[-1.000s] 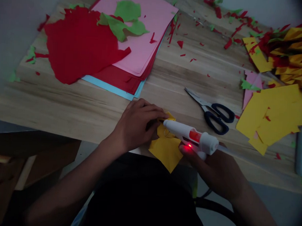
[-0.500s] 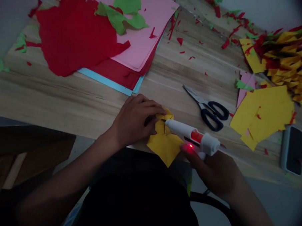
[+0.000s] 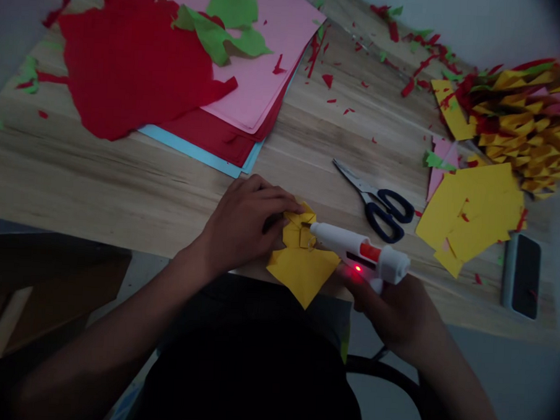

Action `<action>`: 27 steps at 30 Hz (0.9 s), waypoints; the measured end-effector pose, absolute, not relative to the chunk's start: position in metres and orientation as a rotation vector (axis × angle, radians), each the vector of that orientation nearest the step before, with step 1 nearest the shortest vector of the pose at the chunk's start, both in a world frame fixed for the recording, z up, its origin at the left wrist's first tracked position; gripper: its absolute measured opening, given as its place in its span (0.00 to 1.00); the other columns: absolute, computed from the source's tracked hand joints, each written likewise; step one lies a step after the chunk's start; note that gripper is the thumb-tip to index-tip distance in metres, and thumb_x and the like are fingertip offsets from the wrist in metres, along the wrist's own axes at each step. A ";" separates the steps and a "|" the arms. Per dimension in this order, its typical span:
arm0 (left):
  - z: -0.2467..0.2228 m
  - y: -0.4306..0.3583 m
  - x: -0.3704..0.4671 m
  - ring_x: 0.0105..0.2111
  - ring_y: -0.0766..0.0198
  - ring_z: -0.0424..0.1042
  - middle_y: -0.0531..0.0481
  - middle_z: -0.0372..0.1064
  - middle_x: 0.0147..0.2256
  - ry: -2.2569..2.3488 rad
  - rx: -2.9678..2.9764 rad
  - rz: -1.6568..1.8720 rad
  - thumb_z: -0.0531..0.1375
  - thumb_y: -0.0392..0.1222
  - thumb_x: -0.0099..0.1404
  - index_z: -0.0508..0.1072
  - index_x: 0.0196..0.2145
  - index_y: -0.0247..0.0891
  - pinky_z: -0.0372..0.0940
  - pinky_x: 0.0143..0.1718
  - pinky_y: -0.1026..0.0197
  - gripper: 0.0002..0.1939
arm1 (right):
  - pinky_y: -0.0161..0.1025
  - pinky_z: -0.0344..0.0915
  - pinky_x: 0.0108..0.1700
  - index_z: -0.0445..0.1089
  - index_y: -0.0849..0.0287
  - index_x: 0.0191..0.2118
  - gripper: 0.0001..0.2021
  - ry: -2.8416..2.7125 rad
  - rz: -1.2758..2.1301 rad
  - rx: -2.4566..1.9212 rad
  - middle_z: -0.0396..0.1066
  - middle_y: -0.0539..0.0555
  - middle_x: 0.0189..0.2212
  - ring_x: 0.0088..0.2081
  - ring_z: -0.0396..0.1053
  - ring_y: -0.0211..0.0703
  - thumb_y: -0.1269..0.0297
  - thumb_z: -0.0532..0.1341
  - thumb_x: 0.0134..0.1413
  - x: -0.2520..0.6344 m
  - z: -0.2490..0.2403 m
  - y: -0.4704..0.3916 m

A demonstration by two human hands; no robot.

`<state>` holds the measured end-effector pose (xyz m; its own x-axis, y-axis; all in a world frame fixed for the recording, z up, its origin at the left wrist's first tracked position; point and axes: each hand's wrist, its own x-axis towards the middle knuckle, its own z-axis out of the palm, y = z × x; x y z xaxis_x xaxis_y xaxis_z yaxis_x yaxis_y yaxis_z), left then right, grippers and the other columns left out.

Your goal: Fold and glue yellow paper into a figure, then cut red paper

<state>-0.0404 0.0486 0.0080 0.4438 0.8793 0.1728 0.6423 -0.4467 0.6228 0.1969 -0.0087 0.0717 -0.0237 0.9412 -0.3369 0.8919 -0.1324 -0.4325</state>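
Okay, from my remote seat I see both hands busy at the near edge of the tabletop (image 3: 300,161). My left hand (image 3: 240,224) is grasping the folded yellow paper (image 3: 305,273) by its upper left side, grip partly hidden; the paper's pointed lower end juts past the edge. My right hand (image 3: 398,314) is wrapped around the white glue gun (image 3: 348,245), red light lit, nozzle at the paper's upper part; I can't tell if it touches. Scissors (image 3: 386,219) lie just beyond the gun, blades pointing away. Farther right: flat yellow sheets (image 3: 475,206), phone (image 3: 526,276), heap of folded yellow pieces (image 3: 529,137). Far left: red piece (image 3: 133,67) and green scraps (image 3: 233,7) on stacked pink sheets (image 3: 261,101).
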 end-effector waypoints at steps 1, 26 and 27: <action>0.008 0.049 -0.040 0.44 0.57 0.67 0.54 0.77 0.47 1.277 2.227 0.670 0.59 0.37 0.66 0.77 0.48 0.46 0.59 0.48 0.51 0.14 | 0.36 0.60 0.16 0.75 0.58 0.33 0.24 -1.999 0.868 -2.146 0.69 0.53 0.16 0.16 0.69 0.44 0.41 0.56 0.55 0.198 0.071 -0.009; 0.009 0.048 -0.041 0.44 0.57 0.67 0.54 0.77 0.47 1.271 2.210 0.674 0.58 0.38 0.66 0.77 0.48 0.46 0.58 0.48 0.52 0.14 | 0.37 0.62 0.22 0.76 0.58 0.33 0.23 -2.003 0.960 -2.036 0.75 0.55 0.22 0.23 0.72 0.45 0.43 0.55 0.58 0.186 0.065 -0.003; 0.009 0.048 -0.041 0.44 0.57 0.67 0.54 0.77 0.47 1.264 2.210 0.678 0.58 0.38 0.67 0.77 0.49 0.46 0.59 0.47 0.52 0.14 | 0.37 0.62 0.23 0.76 0.57 0.34 0.22 -2.021 0.976 -1.981 0.75 0.54 0.22 0.24 0.73 0.45 0.44 0.55 0.59 0.184 0.065 -0.003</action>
